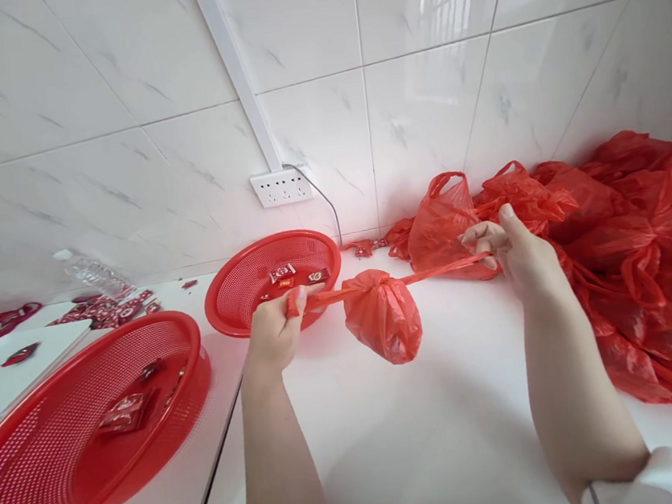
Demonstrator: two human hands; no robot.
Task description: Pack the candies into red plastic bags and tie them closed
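Observation:
A small, filled red plastic bag (384, 323) hangs between my hands, its neck gathered and its two handles pulled out sideways. My left hand (277, 323) is closed on the left handle, in front of the small round basket. On the other side, my right hand (512, 252) pinches the right handle, which is stretched thin and taut. What the bag contains is hidden by the red plastic. Beneath it lies the white tabletop (429, 427).
A small red basket (220, 297) and a large red basket (194, 341) hold a few wrapped sweets. Red plastic bags (645, 249) are heaped on the right. At the back are a power socket (282, 187), a clear bottle (92, 272) and scattered red packets (105, 309).

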